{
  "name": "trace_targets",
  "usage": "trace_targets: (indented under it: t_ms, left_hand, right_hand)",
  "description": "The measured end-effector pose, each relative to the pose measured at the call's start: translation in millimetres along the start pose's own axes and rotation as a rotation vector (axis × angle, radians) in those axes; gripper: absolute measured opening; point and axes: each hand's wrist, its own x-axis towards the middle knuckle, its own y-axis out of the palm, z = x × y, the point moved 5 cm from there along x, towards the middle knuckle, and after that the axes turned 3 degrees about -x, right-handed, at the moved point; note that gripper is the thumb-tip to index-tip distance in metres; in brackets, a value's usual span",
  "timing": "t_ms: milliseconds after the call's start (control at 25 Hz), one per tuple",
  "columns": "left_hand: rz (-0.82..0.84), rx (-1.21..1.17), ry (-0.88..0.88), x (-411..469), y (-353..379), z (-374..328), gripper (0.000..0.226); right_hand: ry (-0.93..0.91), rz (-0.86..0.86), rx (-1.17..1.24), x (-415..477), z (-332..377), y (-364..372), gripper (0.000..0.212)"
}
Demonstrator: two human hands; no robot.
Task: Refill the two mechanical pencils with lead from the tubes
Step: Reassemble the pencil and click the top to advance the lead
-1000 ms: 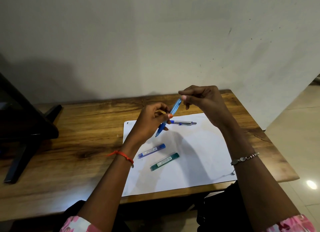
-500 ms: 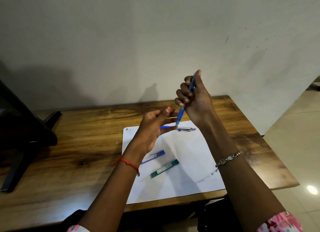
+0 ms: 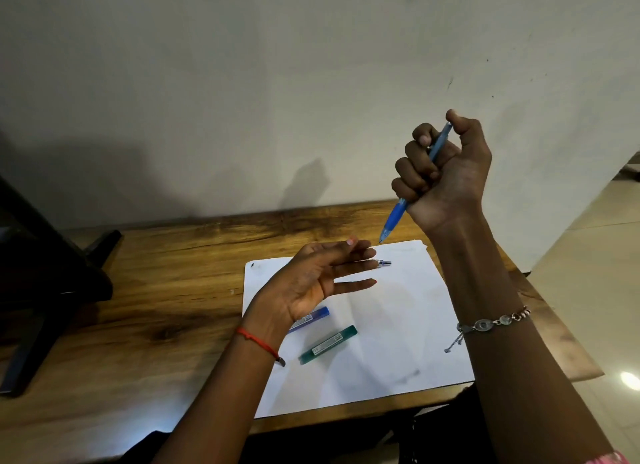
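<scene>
A plain off-white plaster wall fills the far half of the scene, speckled with small dark marks toward the right and crossed by soft grey shadows low down. Against it stands a brown wooden table with dark streaked grain and an uneven right edge. At the far left is a black piece of furniture with slanted legs; what it is cannot be told. To the right lies a pale glossy tiled floor, where a round bright spot of reflected light shines. A faint bluish glare sits on the table's near edge.
</scene>
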Motion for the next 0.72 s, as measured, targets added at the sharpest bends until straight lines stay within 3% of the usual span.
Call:
trace_targets:
  t_ms: [720]
  left_hand:
    - [0.053,0.035,-0.045,0,4,7,0.017]
  right_hand:
    - [0.015,-0.009,-0.063,-8,4,10,0.045]
